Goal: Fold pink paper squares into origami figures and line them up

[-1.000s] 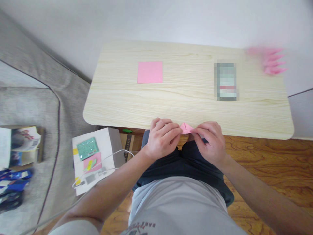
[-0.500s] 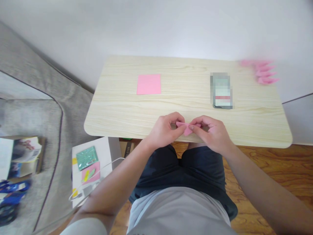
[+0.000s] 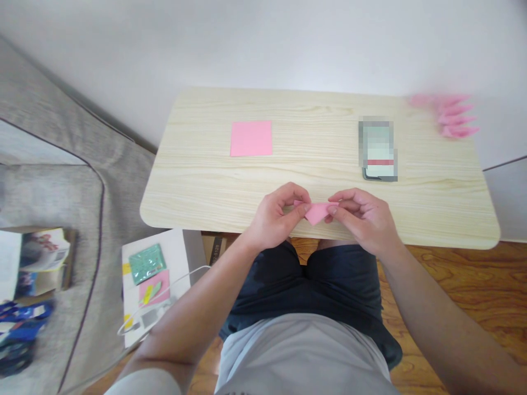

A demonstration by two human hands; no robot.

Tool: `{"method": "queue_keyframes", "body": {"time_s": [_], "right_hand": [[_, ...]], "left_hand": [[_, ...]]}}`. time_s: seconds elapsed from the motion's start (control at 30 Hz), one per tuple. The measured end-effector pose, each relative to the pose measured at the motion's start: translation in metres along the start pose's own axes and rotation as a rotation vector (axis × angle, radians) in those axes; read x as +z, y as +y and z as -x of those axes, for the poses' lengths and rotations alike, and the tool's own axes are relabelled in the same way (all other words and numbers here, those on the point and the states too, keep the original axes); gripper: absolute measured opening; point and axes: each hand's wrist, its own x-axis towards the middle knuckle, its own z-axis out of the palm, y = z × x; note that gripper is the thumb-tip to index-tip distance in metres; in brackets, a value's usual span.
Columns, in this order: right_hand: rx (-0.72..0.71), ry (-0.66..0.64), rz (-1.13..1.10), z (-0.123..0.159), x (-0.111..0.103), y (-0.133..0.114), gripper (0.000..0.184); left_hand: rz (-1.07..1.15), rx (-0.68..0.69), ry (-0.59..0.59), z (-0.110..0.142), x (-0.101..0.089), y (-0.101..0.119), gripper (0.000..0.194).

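Between my hands, at the front edge of the table (image 3: 197, 203), is a small folded piece of pink paper (image 3: 316, 213) with a point facing down toward me. My left hand (image 3: 278, 215) pinches its left end between thumb and fingers. On the other side my right hand (image 3: 362, 218) grips the right end, thumb in front and fingers behind. Farther back lies a flat stack of pink square paper (image 3: 251, 139). Several folded pink paper pieces (image 3: 457, 116) sit in a row at the far right corner, blurred.
A phone (image 3: 379, 149), partly pixelated, lies right of centre on the table. To my lower left a white box (image 3: 173, 249) carries a green packet (image 3: 147, 263), pink paper and a white cable. A grey sofa (image 3: 119, 186) stands at the left, and a wall rises behind the table.
My right hand has shifted slightly right, away from my left. More of the folded paper's front face shows between them. The view has moved a little.
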Motion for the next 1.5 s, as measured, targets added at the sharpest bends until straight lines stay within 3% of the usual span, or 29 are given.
{"method": "queue_keyframes", "body": {"time_s": [0.17,0.4,0.67,0.93,1.13,1.33,1.5], "right_hand": [[-0.021,0.008,-0.015,0.000,0.000,-0.002,0.023],[-0.081,0.002,-0.029,0.000,-0.004,-0.001,0.016],[-0.039,-0.040,-0.025,0.001,-0.010,0.001,0.018],[-0.033,-0.033,-0.020,0.001,-0.008,-0.001,0.021],[-0.004,0.022,-0.059,-0.001,-0.004,0.002,0.030],[-0.004,0.074,-0.004,0.001,-0.004,0.001,0.027],[-0.051,0.082,0.094,0.004,-0.002,-0.002,0.021]], "left_hand": [[-0.006,0.014,0.010,0.002,0.000,-0.001,0.014],[0.164,-0.033,-0.026,0.004,0.002,0.000,0.014],[0.233,-0.039,-0.066,0.005,-0.003,-0.001,0.008],[0.133,0.003,-0.084,0.005,-0.004,0.001,0.008],[-0.047,0.117,-0.053,0.007,-0.004,0.004,0.007],[-0.205,0.154,-0.071,0.008,-0.003,0.004,0.012],[-0.259,0.146,-0.004,0.008,0.003,0.007,0.010]]}}
